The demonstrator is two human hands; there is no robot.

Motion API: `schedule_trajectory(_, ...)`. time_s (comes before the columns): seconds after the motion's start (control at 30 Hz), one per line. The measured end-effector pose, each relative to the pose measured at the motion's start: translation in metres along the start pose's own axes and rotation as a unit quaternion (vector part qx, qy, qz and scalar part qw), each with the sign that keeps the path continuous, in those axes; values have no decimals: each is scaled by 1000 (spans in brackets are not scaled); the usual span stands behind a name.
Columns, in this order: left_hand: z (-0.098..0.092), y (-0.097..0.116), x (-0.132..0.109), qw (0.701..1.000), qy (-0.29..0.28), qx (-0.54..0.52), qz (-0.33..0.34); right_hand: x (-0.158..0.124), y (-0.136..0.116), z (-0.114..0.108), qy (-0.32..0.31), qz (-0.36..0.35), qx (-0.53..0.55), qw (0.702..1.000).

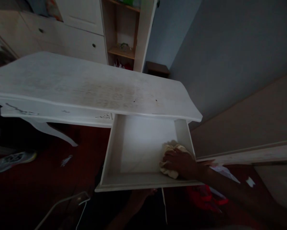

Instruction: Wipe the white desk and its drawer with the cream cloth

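A pulled-out white drawer (143, 184) juts from the right part of a white desk (61, 80). Inside it, at the front right corner, my right hand (179, 162) is closed over a crumpled pale yellow cloth (171, 173) pressed to the drawer bottom. Below the drawer's front, my left hand (142, 195) holds it from underneath; most of its fingers are dark or hidden behind the front panel. Greyish stains and a few dark specks mark the desk top.
A grey wall (234, 60) rises close on the right. White cabinets (68, 41) and an open shelf unit (121, 51) stand behind the desk. On the dark red floor are a shoe (13, 161), a red bag (202, 198) and a bent metal frame (59, 203).
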State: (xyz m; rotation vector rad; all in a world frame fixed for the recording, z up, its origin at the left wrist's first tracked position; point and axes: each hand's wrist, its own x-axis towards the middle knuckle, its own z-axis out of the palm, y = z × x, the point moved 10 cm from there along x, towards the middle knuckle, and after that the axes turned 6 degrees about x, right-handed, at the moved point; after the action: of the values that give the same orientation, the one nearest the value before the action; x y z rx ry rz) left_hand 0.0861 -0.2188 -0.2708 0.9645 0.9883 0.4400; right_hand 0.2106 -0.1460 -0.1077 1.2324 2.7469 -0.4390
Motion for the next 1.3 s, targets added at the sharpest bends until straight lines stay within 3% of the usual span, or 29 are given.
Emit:
schedule_trajectory(0.1,-1,4,-2,1000,-12,0,7,1,-1,9,-29,-19,-47,998)
schedule_trajectory(0.2,-5,-3,1,1000,-2,-3,3,3,10,6,-14,15,-81,996)
schedule_trajectory(0.47,-16,-25,19,999,39,31,-7,-9,32,-55,123,9,-137,983)
schedule_trajectory(0.6,-13,-18,23,999,13,39,-6,-12,65,-76,149,50,-104,982)
schedule_trajectory(0.83,-19,-9,17,998,37,46,31,-22,101,-93,243,170,8,955)
schedule_trajectory(0.97,-22,-5,15,996,54,54,41,-39,94,-89,229,183,37,955)
schedule_trajectory(1.1,-19,-5,14,997,51,43,27,-62,71,-79,190,163,54,967)
schedule_trajectory(1.3,-15,1,11,998,42,10,36,-91,37,-58,153,194,102,964)
